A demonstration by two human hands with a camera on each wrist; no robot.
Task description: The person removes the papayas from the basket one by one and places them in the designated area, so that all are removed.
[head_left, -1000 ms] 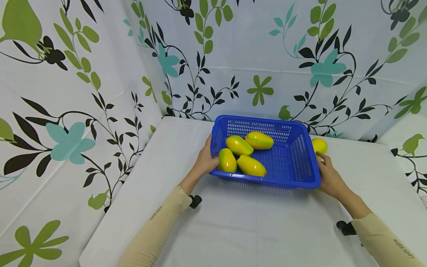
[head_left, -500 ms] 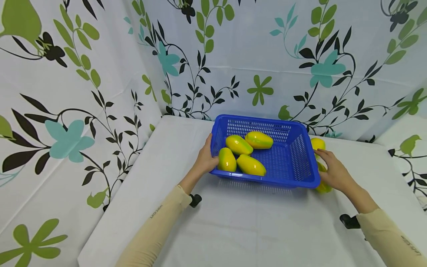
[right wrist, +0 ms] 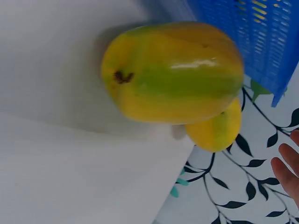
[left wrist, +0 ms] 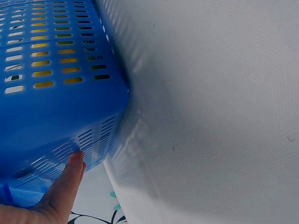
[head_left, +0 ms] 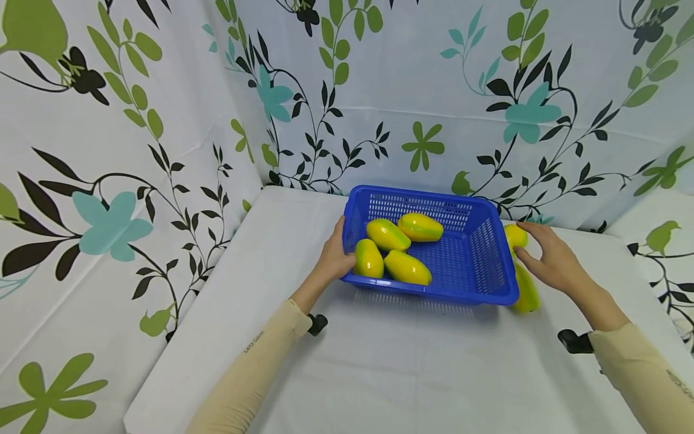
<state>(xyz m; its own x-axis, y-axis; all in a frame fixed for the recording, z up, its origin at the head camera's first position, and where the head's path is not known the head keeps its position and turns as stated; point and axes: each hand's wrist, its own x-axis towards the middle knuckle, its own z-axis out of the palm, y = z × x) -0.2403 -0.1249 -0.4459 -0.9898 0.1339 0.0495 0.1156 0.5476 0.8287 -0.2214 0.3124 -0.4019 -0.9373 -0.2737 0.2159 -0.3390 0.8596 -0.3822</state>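
A blue plastic basket with slotted walls stands on the white table, holding several glossy yellow-green papayas toward its left side. My left hand grips the basket's left end, thumb at the rim and fingers along the outer wall. Outside the right end lie two more papayas, a nearer one and a farther one. My right hand is over and beside these two, thumb and fingers spread apart and holding nothing. In the right wrist view the nearer papaya partly covers the farther one.
The white-covered table extends toward me and to both sides of the basket. A white curtain with printed leaves and flowers hangs right behind the table, and another stretch of it runs along the left.
My right hand has moved off the basket's right end, rightward and a little away from me, uncovering the nearer papaya. My left hand and the basket stay nearly in place.
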